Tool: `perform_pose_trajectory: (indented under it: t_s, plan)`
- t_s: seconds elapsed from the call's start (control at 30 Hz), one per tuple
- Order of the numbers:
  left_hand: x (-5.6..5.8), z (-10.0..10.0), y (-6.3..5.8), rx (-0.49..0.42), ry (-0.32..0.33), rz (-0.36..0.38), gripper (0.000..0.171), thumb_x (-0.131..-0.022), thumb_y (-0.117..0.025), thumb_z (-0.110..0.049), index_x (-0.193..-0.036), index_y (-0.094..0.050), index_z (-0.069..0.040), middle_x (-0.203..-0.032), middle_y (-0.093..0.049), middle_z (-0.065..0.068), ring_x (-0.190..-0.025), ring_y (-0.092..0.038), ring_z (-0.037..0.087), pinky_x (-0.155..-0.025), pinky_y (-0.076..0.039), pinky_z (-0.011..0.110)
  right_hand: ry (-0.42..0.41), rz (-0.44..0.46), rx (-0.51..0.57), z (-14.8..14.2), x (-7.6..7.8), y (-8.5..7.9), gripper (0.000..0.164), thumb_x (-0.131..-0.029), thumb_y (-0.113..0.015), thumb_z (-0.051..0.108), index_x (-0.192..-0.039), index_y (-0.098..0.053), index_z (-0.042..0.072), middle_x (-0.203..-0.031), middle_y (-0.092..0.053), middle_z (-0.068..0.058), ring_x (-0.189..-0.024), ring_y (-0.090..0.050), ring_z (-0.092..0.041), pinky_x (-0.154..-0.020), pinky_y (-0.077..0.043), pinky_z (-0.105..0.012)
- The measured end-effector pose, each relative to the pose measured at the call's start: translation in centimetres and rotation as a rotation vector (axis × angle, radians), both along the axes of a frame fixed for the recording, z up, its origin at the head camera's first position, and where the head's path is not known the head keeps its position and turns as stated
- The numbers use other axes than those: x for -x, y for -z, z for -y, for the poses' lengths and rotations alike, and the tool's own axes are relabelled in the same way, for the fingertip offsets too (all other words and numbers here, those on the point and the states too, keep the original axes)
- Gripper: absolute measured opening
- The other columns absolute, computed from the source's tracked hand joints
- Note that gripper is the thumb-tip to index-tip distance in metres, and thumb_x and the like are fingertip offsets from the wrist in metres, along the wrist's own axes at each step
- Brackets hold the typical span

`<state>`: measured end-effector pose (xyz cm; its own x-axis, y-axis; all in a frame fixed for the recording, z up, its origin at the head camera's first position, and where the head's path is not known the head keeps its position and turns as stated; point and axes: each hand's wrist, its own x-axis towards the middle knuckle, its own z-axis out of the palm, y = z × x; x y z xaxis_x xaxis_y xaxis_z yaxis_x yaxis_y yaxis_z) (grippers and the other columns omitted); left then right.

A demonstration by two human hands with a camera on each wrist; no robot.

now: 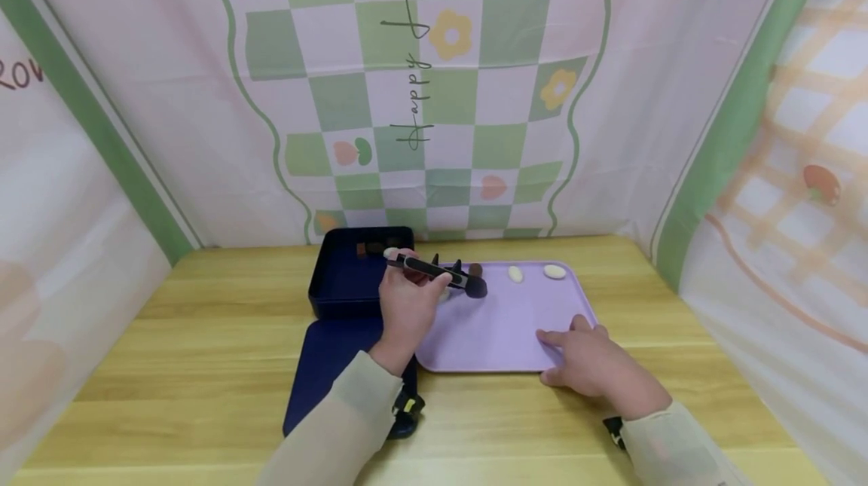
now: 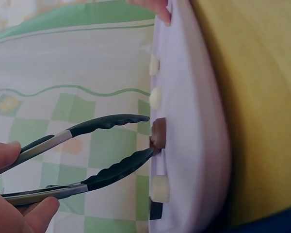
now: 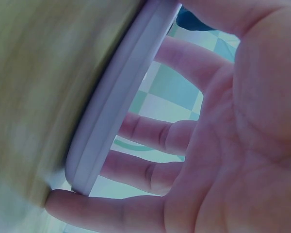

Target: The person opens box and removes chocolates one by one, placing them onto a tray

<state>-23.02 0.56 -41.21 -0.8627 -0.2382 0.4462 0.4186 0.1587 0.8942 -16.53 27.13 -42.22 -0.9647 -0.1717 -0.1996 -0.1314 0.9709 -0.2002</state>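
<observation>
My left hand (image 1: 409,307) grips a pair of tongs (image 1: 434,269) with black scalloped tips over the left part of a lilac tray (image 1: 495,335). In the left wrist view the tong arms stand apart, their tips close to a brown chocolate-like piece (image 2: 158,133) on the tray. A cream piece (image 2: 159,188) and a dark piece (image 2: 156,210) lie beside it. Two cream oval pieces (image 1: 515,274) sit along the tray's back edge. My right hand (image 1: 590,362) rests at the tray's front right corner, its fairly straight fingers (image 3: 150,131) touching the rim.
Left of the tray stands a dark blue box (image 1: 346,309) with brown, dark and cream pieces (image 1: 374,248) at its back right. Its flat dark blue lid (image 1: 325,365) lies in front on the wooden table (image 1: 203,350). A patterned cloth (image 1: 447,94) hangs behind.
</observation>
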Motion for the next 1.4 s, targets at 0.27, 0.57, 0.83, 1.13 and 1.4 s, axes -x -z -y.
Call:
perform_pose_trajectory:
  t_s: [0.27,0.57,0.83,1.13,1.4]
  plan:
    - [0.1,0.7,-0.9,-0.017,-0.013,0.016,0.05,-0.074,-0.089,-0.005,-0.109,-0.052,-0.005,-0.092,-0.063,0.006,-0.089,-0.068,0.024,-0.08,-0.057,0.036,0.005,0.012,-0.012,0.1,0.1,0.0,0.069,-0.08,-0.081,0.044,-0.139,-0.06,0.014,-0.11,-0.048,-0.024,-0.087,-0.046,-0.035,-0.073,-0.049,-0.051]
    - [1.3,4.0,-2.8,-0.272,-0.005,-0.038,0.058,-0.072,-0.09,-0.007,-0.11,-0.047,-0.005,-0.09,-0.064,0.011,-0.085,-0.066,0.027,-0.077,-0.057,0.034,0.012,0.022,-0.015,0.2,0.0,-0.1,0.069,-0.081,-0.081,0.043,-0.139,-0.06,0.014,-0.111,-0.048,-0.024,-0.086,-0.045,-0.034,-0.072,-0.049,-0.049]
    - [2.6,8.9,-4.0,-0.417,-0.125,-0.057,0.057,-0.076,-0.088,-0.007,-0.111,-0.044,-0.009,-0.092,-0.06,0.015,-0.082,-0.064,0.027,-0.073,-0.055,0.032,0.003,0.021,-0.023,0.3,0.0,-0.2,0.07,-0.081,-0.081,0.044,-0.14,-0.06,0.013,-0.11,-0.048,-0.024,-0.086,-0.045,-0.034,-0.071,-0.049,-0.049]
    - [4.0,9.7,-2.5,-0.454,-0.07,0.044,0.063,-0.082,-0.08,0.002,-0.128,-0.037,-0.005,-0.112,-0.06,0.022,-0.101,-0.065,0.033,-0.083,-0.056,0.035,0.002,0.024,-0.025,0.2,-0.1,-0.1,0.069,-0.081,-0.081,0.044,-0.14,-0.06,0.013,-0.111,-0.048,-0.024,-0.087,-0.046,-0.035,-0.072,-0.049,-0.05]
    - [4.7,9.9,-1.0,-0.353,-0.08,0.082,0.051,-0.085,-0.076,0.005,-0.119,-0.04,-0.005,-0.125,-0.054,0.025,-0.109,-0.06,0.028,-0.091,-0.052,0.035,-0.001,0.012,-0.019,0.2,0.0,-0.2,0.068,-0.081,-0.081,0.043,-0.139,-0.061,0.013,-0.111,-0.048,-0.024,-0.087,-0.045,-0.035,-0.074,-0.049,-0.052]
